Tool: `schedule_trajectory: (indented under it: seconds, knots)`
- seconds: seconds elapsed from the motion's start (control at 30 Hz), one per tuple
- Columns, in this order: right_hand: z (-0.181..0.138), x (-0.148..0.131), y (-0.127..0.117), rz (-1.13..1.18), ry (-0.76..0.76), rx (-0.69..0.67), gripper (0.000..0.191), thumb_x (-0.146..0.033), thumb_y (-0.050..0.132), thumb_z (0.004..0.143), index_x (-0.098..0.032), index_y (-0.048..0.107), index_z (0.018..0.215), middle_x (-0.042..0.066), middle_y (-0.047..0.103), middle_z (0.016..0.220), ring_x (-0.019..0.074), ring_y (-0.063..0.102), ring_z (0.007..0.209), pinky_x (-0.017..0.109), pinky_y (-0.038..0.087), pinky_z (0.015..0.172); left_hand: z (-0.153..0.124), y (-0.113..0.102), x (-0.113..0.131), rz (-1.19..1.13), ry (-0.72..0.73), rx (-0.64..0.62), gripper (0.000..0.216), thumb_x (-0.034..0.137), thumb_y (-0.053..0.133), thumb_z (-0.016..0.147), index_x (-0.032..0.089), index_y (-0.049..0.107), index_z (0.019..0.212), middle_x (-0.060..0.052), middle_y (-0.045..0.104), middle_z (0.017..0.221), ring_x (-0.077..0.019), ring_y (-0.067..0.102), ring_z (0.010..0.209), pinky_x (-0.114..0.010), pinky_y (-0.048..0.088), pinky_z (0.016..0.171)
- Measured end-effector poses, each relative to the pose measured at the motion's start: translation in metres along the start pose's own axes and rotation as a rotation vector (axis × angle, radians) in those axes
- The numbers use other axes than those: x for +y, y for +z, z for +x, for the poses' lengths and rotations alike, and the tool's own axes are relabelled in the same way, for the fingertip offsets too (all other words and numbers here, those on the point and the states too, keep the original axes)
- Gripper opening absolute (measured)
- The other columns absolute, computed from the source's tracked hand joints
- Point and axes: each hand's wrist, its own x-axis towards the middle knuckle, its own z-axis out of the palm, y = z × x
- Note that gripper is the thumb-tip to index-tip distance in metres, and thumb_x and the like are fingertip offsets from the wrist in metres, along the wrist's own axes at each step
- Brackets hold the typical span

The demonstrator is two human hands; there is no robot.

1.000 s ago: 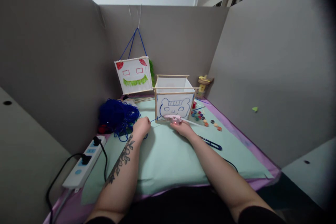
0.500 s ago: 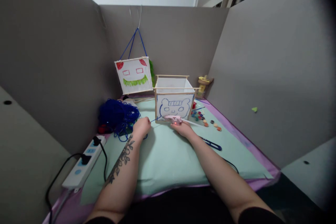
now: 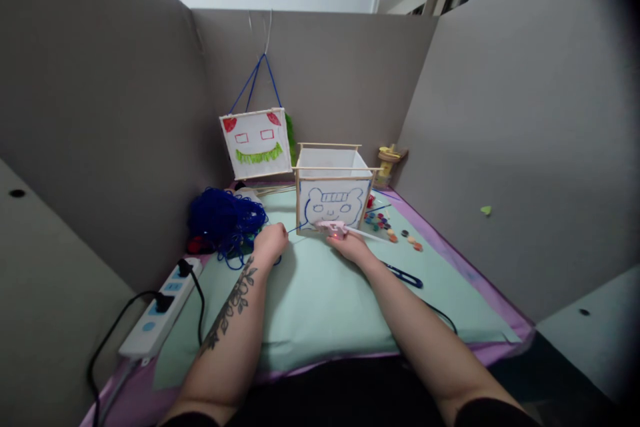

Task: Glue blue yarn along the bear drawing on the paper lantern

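A white box (image 3: 327, 192) framed with thin wooden sticks stands upright on the table, a bear face drawn in blue on its front panel. Blue cord (image 3: 299, 227) runs from that panel's lower left to my left hand (image 3: 271, 243), whose fingers are closed on it. My right hand (image 3: 350, 246) is wrapped round a pink glue gun (image 3: 334, 229) with a white glue stick out of its back. The gun's nozzle points left, in front of the panel's lower part; whether it touches is too small to tell. A small red light shows on the gun.
A tangled heap of blue cord (image 3: 225, 217) lies at left, behind a power strip (image 3: 160, 310) with plugged cables. A decorated box (image 3: 257, 145) hangs from blue cords at the back. Right of the box are several coloured buttons (image 3: 380, 220) and a dark blue cutter (image 3: 405, 275).
Almost nothing differs. Both hands, the glue gun and the cord stay in nearly the same place; the whole view has shifted very slightly.
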Motion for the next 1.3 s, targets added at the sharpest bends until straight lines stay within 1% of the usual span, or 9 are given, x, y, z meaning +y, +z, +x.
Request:
schedule_trajectory:
  seconds: [0.1, 0.4, 0.57, 0.63, 0.8, 1.0, 1.13, 1.3]
  knots:
    - [0.001, 0.001, 0.000, -0.015, 0.002, -0.008, 0.039, -0.041, 0.058, 0.079, -0.027, 0.068, 0.114, 0.004, 0.069, 0.111, 0.0275, 0.061, 0.108, 0.034, 0.045, 0.094, 0.000, 0.001, 0.000, 0.000, 0.006, 0.004, 0.032, 0.023, 0.039, 0.087, 0.017, 0.068, 0.099, -0.015, 0.071, 0.101, -0.0241, 0.066, 0.096, -0.029, 0.049, 0.078]
    - [-0.002, -0.002, -0.004, -0.073, 0.016, -0.030, 0.042, -0.038, 0.056, 0.081, -0.025, 0.065, 0.120, 0.004, 0.068, 0.114, 0.0251, 0.061, 0.108, 0.031, 0.045, 0.092, 0.002, 0.003, -0.001, 0.008, 0.017, 0.013, 0.032, 0.023, 0.039, 0.087, 0.015, 0.069, 0.095, -0.015, 0.071, 0.098, -0.0258, 0.066, 0.093, -0.029, 0.048, 0.074]
    - [-0.002, -0.001, -0.007, -0.103, 0.002, -0.019, 0.042, -0.037, 0.056, 0.081, -0.029, 0.064, 0.122, 0.001, 0.067, 0.117, 0.0252, 0.059, 0.113, 0.031, 0.044, 0.095, 0.003, 0.004, -0.002, 0.004, 0.022, 0.020, 0.031, 0.024, 0.040, 0.087, 0.016, 0.068, 0.095, -0.015, 0.071, 0.098, -0.0262, 0.066, 0.093, -0.030, 0.048, 0.074]
    - [-0.002, 0.000, -0.007, -0.109, 0.012, -0.017, 0.042, -0.037, 0.056, 0.081, -0.029, 0.065, 0.121, 0.002, 0.068, 0.116, 0.0258, 0.059, 0.112, 0.031, 0.044, 0.094, 0.002, 0.004, -0.002, -0.004, 0.023, 0.018, 0.031, 0.024, 0.040, 0.087, 0.016, 0.068, 0.095, -0.015, 0.071, 0.098, -0.0266, 0.066, 0.092, -0.031, 0.048, 0.073]
    - [-0.004, 0.000, -0.007, -0.077, 0.033, -0.012, 0.039, -0.037, 0.055, 0.081, -0.027, 0.067, 0.117, 0.002, 0.071, 0.106, 0.0243, 0.063, 0.100, 0.031, 0.047, 0.088, 0.002, 0.004, -0.001, -0.013, 0.030, 0.019, 0.031, 0.023, 0.040, 0.087, 0.015, 0.069, 0.096, -0.017, 0.070, 0.098, -0.0265, 0.066, 0.093, -0.031, 0.048, 0.075]
    - [-0.005, -0.002, -0.011, -0.101, 0.029, -0.015, 0.040, -0.036, 0.056, 0.080, -0.027, 0.066, 0.119, 0.003, 0.069, 0.112, 0.0253, 0.061, 0.107, 0.031, 0.045, 0.090, 0.000, 0.004, 0.001, -0.037, 0.026, 0.023, 0.030, 0.024, 0.041, 0.087, 0.016, 0.069, 0.095, -0.015, 0.070, 0.098, -0.0269, 0.066, 0.092, -0.031, 0.047, 0.072]
    - [-0.003, 0.002, -0.011, -0.123, 0.055, -0.023, 0.040, -0.038, 0.055, 0.081, -0.026, 0.067, 0.117, 0.005, 0.070, 0.109, 0.0256, 0.062, 0.102, 0.033, 0.046, 0.089, -0.002, 0.003, 0.005, -0.067, 0.053, 0.017, 0.028, 0.025, 0.042, 0.087, 0.018, 0.068, 0.093, -0.014, 0.071, 0.097, -0.0261, 0.065, 0.091, -0.031, 0.047, 0.072]
    - [-0.003, 0.007, -0.010, -0.119, 0.068, -0.009, 0.040, -0.040, 0.055, 0.080, -0.025, 0.067, 0.116, 0.006, 0.070, 0.106, 0.0257, 0.062, 0.103, 0.033, 0.046, 0.089, -0.002, 0.007, 0.009, -0.087, 0.081, 0.009, 0.027, 0.026, 0.042, 0.087, 0.018, 0.068, 0.092, -0.013, 0.071, 0.096, -0.0246, 0.065, 0.091, -0.030, 0.046, 0.073]
